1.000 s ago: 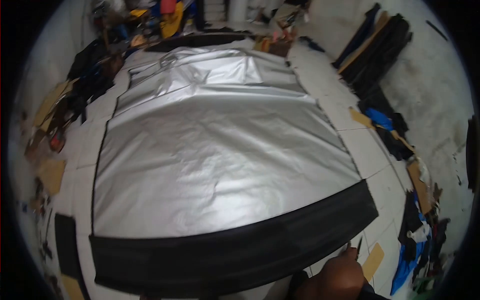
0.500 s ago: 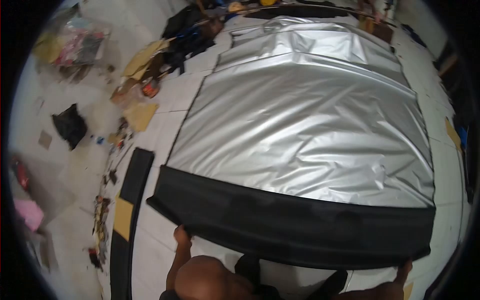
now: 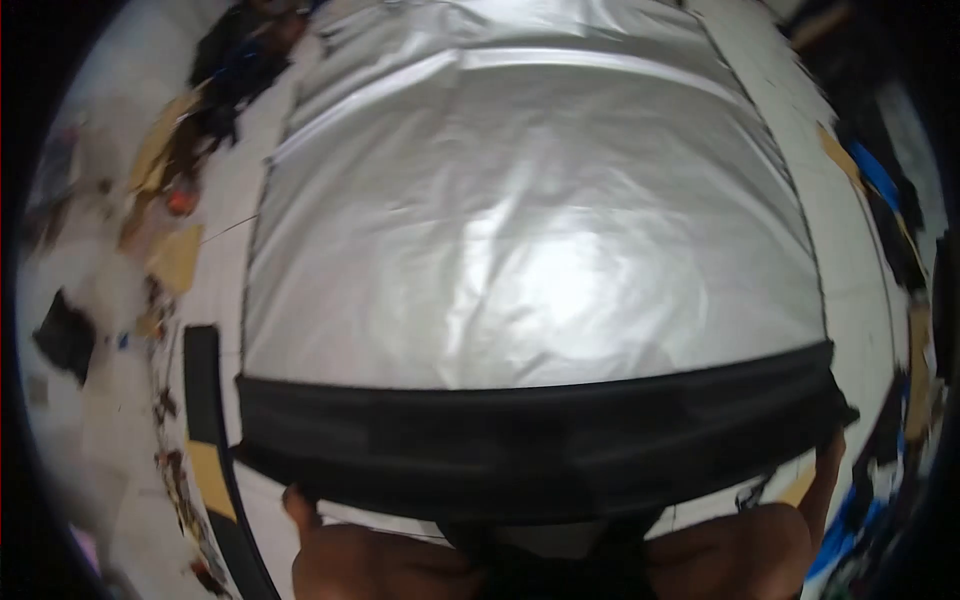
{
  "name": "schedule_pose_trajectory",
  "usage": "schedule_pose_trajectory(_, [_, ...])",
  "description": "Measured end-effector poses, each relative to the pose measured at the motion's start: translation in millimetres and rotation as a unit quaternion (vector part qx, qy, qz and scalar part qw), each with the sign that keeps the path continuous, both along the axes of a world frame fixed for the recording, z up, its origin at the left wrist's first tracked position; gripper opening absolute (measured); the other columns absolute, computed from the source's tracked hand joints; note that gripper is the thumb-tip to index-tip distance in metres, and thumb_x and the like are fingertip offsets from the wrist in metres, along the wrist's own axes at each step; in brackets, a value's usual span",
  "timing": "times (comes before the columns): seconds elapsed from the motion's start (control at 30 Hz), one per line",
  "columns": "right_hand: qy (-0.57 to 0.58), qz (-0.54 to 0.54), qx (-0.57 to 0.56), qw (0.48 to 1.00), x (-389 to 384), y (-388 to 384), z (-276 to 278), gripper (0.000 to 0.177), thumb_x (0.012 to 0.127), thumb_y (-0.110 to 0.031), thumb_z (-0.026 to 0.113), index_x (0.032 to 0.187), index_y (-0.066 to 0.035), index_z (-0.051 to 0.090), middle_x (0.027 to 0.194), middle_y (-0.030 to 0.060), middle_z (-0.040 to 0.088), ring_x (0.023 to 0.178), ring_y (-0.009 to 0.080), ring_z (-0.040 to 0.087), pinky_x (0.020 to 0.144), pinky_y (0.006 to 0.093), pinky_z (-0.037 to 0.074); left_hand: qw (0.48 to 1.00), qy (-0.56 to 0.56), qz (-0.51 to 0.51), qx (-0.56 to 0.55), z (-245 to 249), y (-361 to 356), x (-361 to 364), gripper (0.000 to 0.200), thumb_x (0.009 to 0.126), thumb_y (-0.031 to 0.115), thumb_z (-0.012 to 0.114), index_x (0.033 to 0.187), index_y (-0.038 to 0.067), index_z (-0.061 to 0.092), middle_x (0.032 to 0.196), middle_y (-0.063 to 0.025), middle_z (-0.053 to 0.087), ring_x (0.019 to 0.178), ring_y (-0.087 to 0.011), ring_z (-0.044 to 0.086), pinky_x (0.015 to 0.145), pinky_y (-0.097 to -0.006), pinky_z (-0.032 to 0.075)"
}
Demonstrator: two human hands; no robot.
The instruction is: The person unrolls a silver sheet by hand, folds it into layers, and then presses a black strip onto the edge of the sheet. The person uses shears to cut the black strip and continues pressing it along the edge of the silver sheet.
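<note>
You have one large, shiny, creased silver sheet [image 3: 530, 230] spread over the white tiled floor [image 3: 850, 280], and it fills most of your view. One broad black fabric band [image 3: 530, 440] runs across the full width of the sheet's near edge.

Your two hands are well apart, one at each end of that band. Your left hand [image 3: 300, 505] is at the band's left corner, fingers closed on its lower edge. Your right hand [image 3: 826, 470] is at the band's right corner, fingers pointing up and clamped on the end of the band. The picture is smeared, so you cannot tell the finer detail of either grip.

Left of the silver sheet, just beside the band's left end, one long narrow black strip [image 3: 203, 385] lies on the floor with one tan patch [image 3: 208, 478] on it. Farther left of the sheet lie two tan cardboard pieces, the nearer one [image 3: 176, 258] flat on the tiles and the farther one [image 3: 158, 148] beside a dark heap of cloth [image 3: 235, 60]. One small orange thing [image 3: 180, 203] sits between them, and one black scrap [image 3: 65, 335] lies well apart from the sheet.

Right of the sheet you have one tan cardboard piece [image 3: 835, 150] and two blue cloths, one [image 3: 872, 172] near that cardboard and one [image 3: 835, 545] just beside your right hand
</note>
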State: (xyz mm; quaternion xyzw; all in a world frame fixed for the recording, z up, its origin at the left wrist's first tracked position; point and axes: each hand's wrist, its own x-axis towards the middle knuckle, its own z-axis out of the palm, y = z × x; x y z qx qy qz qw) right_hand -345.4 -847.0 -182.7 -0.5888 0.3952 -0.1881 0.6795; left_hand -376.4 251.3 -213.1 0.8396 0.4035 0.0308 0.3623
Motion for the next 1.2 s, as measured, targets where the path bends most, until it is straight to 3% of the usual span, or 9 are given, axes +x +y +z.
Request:
schedule_pose_trajectory(0.07, [0.07, -0.052, -0.065, 0.994, -1.8, -9.0, 23.9, 0.039, 0.092, -0.033, 0.049, 0.107, 0.003, 0.057, 0.099, 0.0088, 0.062, 0.082, 0.0181, 0.061, 0.072, 0.03, 0.05, 0.942, 0.035, -0.178, 0.282, 29.1, 6.1, 3.5, 0.015, 0.079, 0.002, 0.052, 0.085, -0.005, 0.064, 0.083, -0.0115, 0.066, 0.073, -0.023, 0.063, 0.066, -0.0342, 0.052])
schedule_pose_trajectory(0.13, [0.092, -0.091, -0.054, 0.99, 25.3, -2.7, 55.3, 0.033, 0.091, -0.032, 0.05, 0.102, -0.002, 0.058, 0.087, 0.0061, 0.062, 0.065, 0.0143, 0.06, 0.057, 0.0268, 0.049, 0.941, -0.197, 0.188, -0.2, 42.6, 35.5, 27.1, 0.013, 0.079, 0.01, 0.055, 0.081, -0.002, 0.061, 0.073, -0.0052, 0.06, 0.064, -0.0148, 0.058, 0.055, -0.0273, 0.047])
schedule_pose_trajectory(0.27, [0.038, 0.002, -0.027, 0.999, 119.9, -60.7, 22.5, 0.024, 0.086, -0.025, 0.058, 0.09, -0.002, 0.055, 0.083, 0.0069, 0.062, 0.071, 0.0154, 0.057, 0.063, 0.0316, 0.047, 0.988, -0.077, 0.09, -0.098, 70.4, 35.6, 146.3, 0.047, 0.075, 0.008, 0.055, 0.12, -0.004, 0.046, 0.082, -0.0044, 0.055, 0.062, -0.0106, 0.051, 0.052, -0.0251, 0.043])
schedule_pose_trajectory(0.33, [0.277, 0.234, -0.691, 0.625, 159.0, -71.1, -15.1, 0.028, 0.086, -0.024, 0.056, 0.102, -0.001, 0.055, 0.09, 0.0112, 0.063, 0.078, 0.023, 0.06, 0.07, 0.0362, 0.049, 0.964, -0.204, 0.098, -0.14, 44.4, 18.1, 196.7, 0.067, 0.083, 0.023, 0.062, 0.136, 0.002, 0.025, 0.084, -0.0063, 0.05, 0.063, -0.0139, 0.051, 0.053, -0.0284, 0.044])
schedule_pose_trajectory(0.4, [0.169, 0.153, -0.921, 0.317, 175.6, -7.4, -38.1, 0.036, 0.087, -0.025, 0.056, 0.113, -0.002, 0.052, 0.098, 0.0153, 0.062, 0.086, 0.0317, 0.061, 0.077, 0.0406, 0.049, 0.984, -0.13, 0.013, -0.121, 19.1, 10.2, 224.2, 0.073, 0.086, 0.032, 0.062, 0.139, 0.002, 0.022, 0.094, -0.0125, 0.054, 0.075, -0.0203, 0.056, 0.067, -0.0376, 0.049])
schedule_pose_trajectory(0.47, [0.313, 0.104, -0.671, 0.665, 187.0, 142.0, -11.4, 0.041, 0.086, -0.027, 0.058, 0.118, -0.002, 0.051, 0.108, 0.0196, 0.059, 0.099, 0.0374, 0.057, 0.082, 0.0448, 0.047, 0.956, -0.126, -0.134, 0.229, 6.2, -58.7, 227.7, 0.061, 0.089, 0.03, 0.058, 0.136, 0.001, 0.032, 0.114, -0.0199, 0.053, 0.098, -0.0293, 0.056, 0.085, -0.0457, 0.044])
schedule_pose_trajectory(0.8, [0.153, 0.384, -0.624, 0.663, 107.8, 341.5, -12.3, 0.08, 0.068, -0.056, 0.07, 0.131, -0.014, 0.045, 0.14, 0.0187, 0.032, 0.134, 0.0383, 0.021, 0.108, 0.0565, 0.012, 0.855, -0.015, -0.419, 0.305, -15.8, -191.7, 127.8, 0.079, 0.084, 0.047, 0.055, 0.138, -0.002, 0.027, 0.147, -0.0261, 0.012, 0.137, -0.0442, 0.006, 0.107, -0.059, 0.0])
schedule_pose_trajectory(0.87, [0.162, 0.383, -0.634, 0.652, 117.1, 339.6, -17.7, 0.077, 0.072, -0.058, 0.065, 0.132, -0.014, 0.043, 0.141, 0.0185, 0.03, 0.134, 0.0379, 0.021, 0.108, 0.0557, 0.012, 0.821, -0.02, -0.403, 0.404, -4.2, -205.5, 142.4, 0.064, 0.087, 0.041, 0.053, 0.132, -0.002, 0.038, 0.139, -0.0263, 0.033, 0.129, -0.042, 0.03, 0.104, -0.0574, 0.021])
schedule_pose_trajectory(1.2, [0.157, 0.443, -0.61, 0.638, 146.5, 330.4, -26.0, 0.071, 0.083, -0.06, 0.048, 0.137, -0.014, 0.038, 0.142, 0.0185, 0.029, 0.135, 0.0362, 0.021, 0.109, 0.0523, 0.014, 0.841, 0.048, -0.413, 0.347, -1.5, -211.1, 172.1, 0.059, 0.092, 0.041, 0.039, 0.132, -0.002, 0.04, 0.139, -0.0248, 0.033, 0.131, -0.0387, 0.03, 0.106, -0.0553, 0.018])
